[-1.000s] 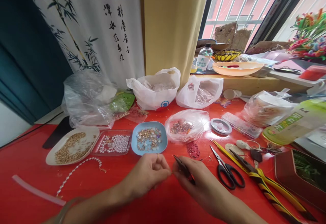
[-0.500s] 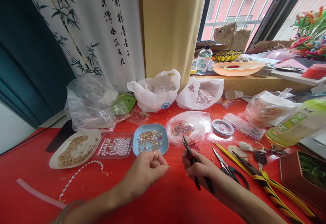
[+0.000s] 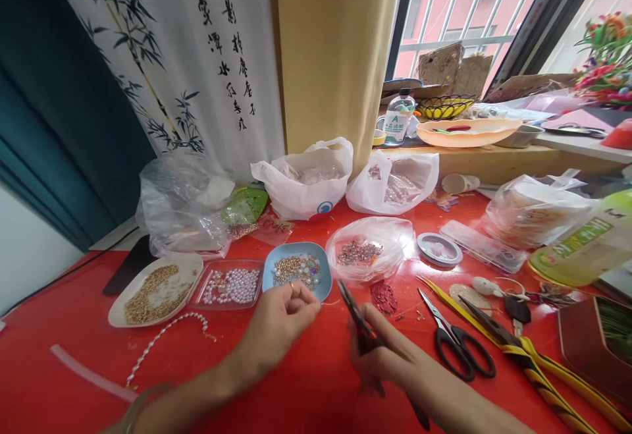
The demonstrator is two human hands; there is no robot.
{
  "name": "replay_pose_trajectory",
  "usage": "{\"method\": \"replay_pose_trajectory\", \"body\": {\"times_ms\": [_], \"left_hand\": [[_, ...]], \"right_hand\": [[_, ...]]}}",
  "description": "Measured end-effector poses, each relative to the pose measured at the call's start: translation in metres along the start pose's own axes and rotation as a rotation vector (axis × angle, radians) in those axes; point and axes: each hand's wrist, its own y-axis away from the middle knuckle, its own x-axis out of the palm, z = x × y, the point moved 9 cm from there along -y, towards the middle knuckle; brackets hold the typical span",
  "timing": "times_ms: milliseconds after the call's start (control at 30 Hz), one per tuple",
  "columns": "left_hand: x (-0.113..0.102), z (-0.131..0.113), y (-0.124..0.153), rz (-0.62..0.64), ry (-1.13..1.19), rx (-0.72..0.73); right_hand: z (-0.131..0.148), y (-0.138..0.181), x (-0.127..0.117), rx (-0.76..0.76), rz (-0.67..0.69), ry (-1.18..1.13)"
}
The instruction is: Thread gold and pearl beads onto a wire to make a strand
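Note:
In the head view, my left hand (image 3: 279,322) is closed in a pinch just in front of a blue dish (image 3: 323,284) of gold, clear and coloured beads. Whatever its fingertips hold is too small to make out; a faint thin strand shows beyond them. My right hand (image 3: 382,355), somewhat blurred, grips dark-handled pliers (image 3: 351,303) with the jaws pointing up and left. The two hands are apart. Left of the blue dish stands a clear tray (image 3: 197,296) of pearl beads, then a white dish (image 3: 116,312) of gold beads. A pearl bead strand (image 3: 148,346) lies in front.
A clear bag (image 3: 395,253) of reddish beads lies behind my right hand, near dark red pieces (image 3: 384,297). Scissors (image 3: 451,338) and large yellow-and-black pliers (image 3: 523,352) lie on the right. White plastic bags (image 3: 306,193) stand at the back. A clear strip (image 3: 89,371) lies front left.
The pliers and my right hand have moved slightly left and down, uncovering the dark red pieces and scissor handles. My left hand stays pinched. The whole view has shifted a little.

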Motion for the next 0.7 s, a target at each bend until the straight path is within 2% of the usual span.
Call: {"method": "replay_pose_trajectory", "body": {"times_ms": [133, 300, 700], "left_hand": [[-0.004, -0.002, 0.0, -0.042, 0.001, -0.016], [-0.004, -0.004, 0.002, -0.066, -0.031, -0.031], [-0.003, -0.003, 0.006, -0.082, -0.043, -0.051]], "right_hand": [[-0.011, -0.002, 0.009, 0.014, -0.047, 0.087], [-0.026, -0.007, 0.023, 0.105, -0.011, 0.057], [-0.024, -0.009, 0.019, 0.017, -0.054, 0.042]]}}
